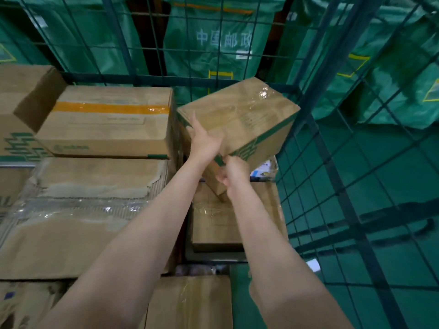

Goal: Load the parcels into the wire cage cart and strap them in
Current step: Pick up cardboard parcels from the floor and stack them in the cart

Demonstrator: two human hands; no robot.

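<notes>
Several cartons [107, 119] already sit in the wire cage cart [114, 78]; my left hand [204, 138] lies spread on a tilted parcel [240, 122], my right hand [234, 172] grips its near corner (no strap in sight yet).

Head camera looks steeply down, close over the cart [142, 79].

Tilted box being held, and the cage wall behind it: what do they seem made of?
Tilted box: brown cardboard, matte, with green printed edging; glossy glare on top suggests clear tape. Cage wall: probably painted metal, dark green, judging by its thin rigid grid.
</notes>
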